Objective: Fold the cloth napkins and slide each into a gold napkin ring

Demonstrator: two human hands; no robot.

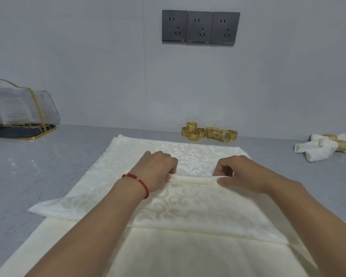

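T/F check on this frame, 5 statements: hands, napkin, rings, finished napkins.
1. Both hands pinch a raised fold in the napkin. True: the left hand and the right hand each grip one end of the fold.
2. The loose gold rings sit by the wall, behind the napkin. True.
3. A ring is already on the napkin being folded. False: no ring is on it.
4. The finished napkins lie at the far left. False: they lie at the far right, with gold rings on them.
5. The red bracelet is on the right wrist. False: it is on the left wrist.
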